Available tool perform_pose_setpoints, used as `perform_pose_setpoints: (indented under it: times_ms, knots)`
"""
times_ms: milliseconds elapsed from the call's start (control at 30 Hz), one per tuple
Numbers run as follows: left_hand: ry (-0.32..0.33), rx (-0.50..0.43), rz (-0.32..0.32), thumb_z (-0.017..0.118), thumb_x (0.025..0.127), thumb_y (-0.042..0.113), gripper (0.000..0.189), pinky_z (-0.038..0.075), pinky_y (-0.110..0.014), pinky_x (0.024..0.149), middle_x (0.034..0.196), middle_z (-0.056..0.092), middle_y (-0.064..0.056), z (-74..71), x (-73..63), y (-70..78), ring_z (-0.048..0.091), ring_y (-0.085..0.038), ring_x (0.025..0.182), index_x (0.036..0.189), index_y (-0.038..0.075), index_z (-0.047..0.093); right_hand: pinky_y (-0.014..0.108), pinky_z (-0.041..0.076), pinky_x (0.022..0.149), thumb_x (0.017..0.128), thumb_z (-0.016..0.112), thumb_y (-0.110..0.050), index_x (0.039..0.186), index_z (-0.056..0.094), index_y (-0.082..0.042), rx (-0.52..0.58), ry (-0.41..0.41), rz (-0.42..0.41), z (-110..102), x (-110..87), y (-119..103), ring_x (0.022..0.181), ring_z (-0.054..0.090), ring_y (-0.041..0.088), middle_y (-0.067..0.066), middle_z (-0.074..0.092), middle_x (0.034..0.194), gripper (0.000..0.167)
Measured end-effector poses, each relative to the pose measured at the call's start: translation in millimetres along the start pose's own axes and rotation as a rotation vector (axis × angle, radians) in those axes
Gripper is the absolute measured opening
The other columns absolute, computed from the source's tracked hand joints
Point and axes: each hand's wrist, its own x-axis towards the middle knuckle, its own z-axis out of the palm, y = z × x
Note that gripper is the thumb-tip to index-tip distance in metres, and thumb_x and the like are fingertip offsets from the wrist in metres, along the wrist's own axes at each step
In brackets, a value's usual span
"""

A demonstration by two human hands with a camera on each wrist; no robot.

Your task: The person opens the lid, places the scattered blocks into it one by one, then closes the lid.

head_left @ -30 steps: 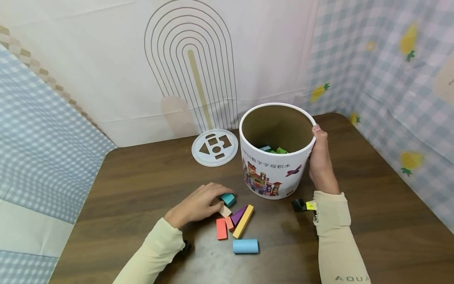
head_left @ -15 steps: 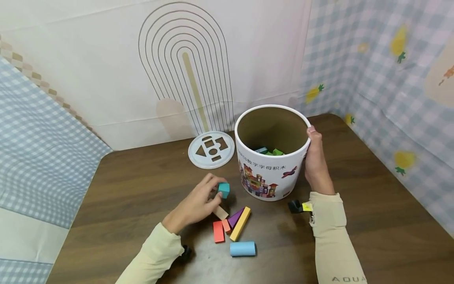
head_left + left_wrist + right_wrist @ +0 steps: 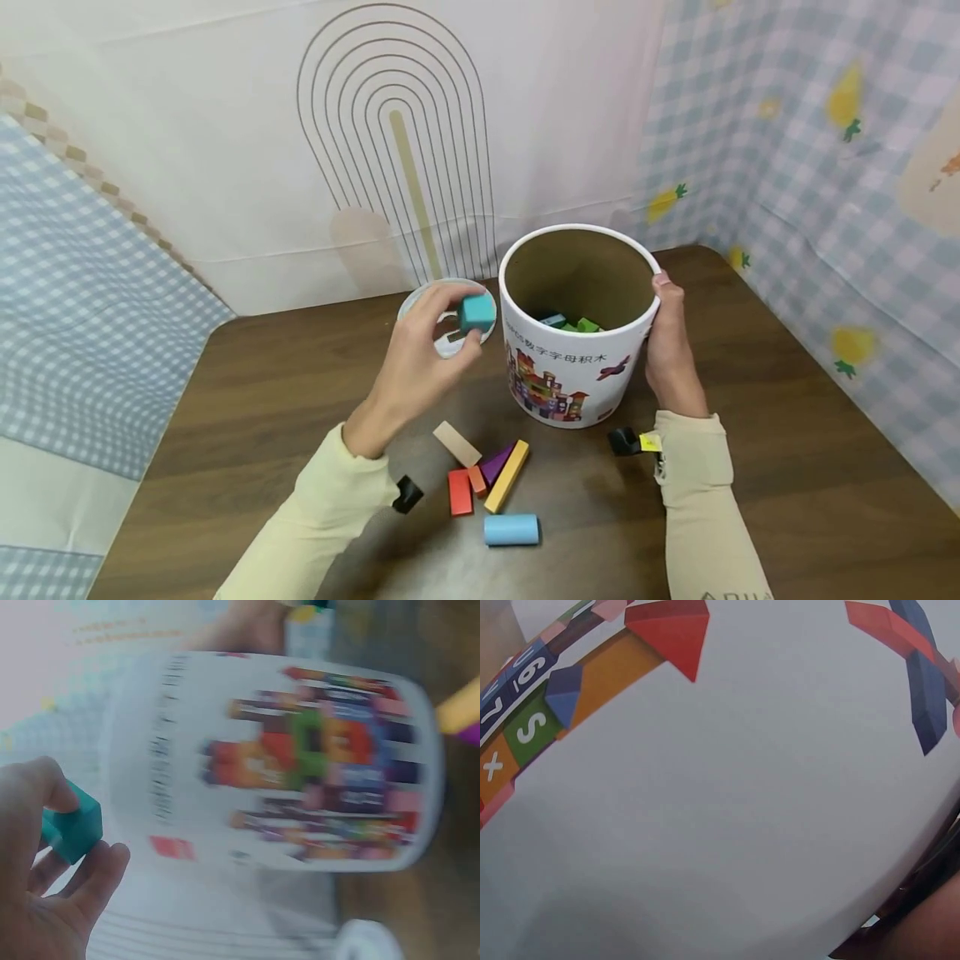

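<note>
Center: teal block (image 3: 477, 313) pinched by left hand (image 3: 416, 358), white cut-out disc (image 3: 445, 348) partly covered behind it. Right of center: white bucket (image 3: 570, 379) gripped at its right side by right hand (image 3: 670, 358), thumb at rim; green blocks (image 3: 587, 325) seen inside. Lower center, on brown table (image 3: 247, 400): beige block (image 3: 456, 443), red block (image 3: 460, 493), orange block (image 3: 477, 482), purple wedge (image 3: 497, 462), yellow bar (image 3: 507, 477) clustered; blue cylinder (image 3: 512, 530) seen just below.

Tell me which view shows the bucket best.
Head view: it shows the bucket from rim to base, with blocks inside. Left wrist shows its printed side, blurred; right wrist, only a patch of printed wall.
</note>
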Motion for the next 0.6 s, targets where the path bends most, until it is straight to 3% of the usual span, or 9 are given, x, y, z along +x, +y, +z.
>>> perform_pose_setpoints:
  times_ms: [133,267,600]
  knots:
    - [-0.039,0.005,0.083,0.071,0.094,-0.002,0.045,0.061,-0.028,0.087,0.125,0.067,-0.013,6.3,33.4,15.4,0.067,-0.020,0.110,0.138,0.000,0.060,0.039,0.028,0.107,0.106,0.034,-0.050,0.134,0.059,-0.013,0.006,0.003,-0.013,-4,0.9,-2,0.122,0.046,0.022,0.006,0.053,0.133,0.053]
    - [-0.158,0.060,0.120,0.071,0.098,0.001,0.046,0.058,-0.027,0.091,0.130,0.067,-0.016,16.9,63.9,25.3,0.066,-0.021,0.109,0.141,-0.004,0.058,0.040,0.028,0.106,0.105,0.034,-0.051,0.133,0.059,-0.013,-0.003,0.002,-0.030,-6,2.1,-3,0.121,0.046,0.022,0.006,0.053,0.131,0.053]
    - [-0.649,0.272,-0.070,0.069,0.104,0.016,0.040,0.053,-0.028,0.097,0.128,0.070,-0.006,43.8,113.4,28.3,0.066,-0.014,0.111,0.141,0.004,0.063,0.032,0.031,0.104,0.104,0.034,-0.050,0.127,0.061,-0.019,0.004,0.036,0.002,0,-0.3,-1,0.118,0.048,0.016,0.000,0.054,0.127,0.046]
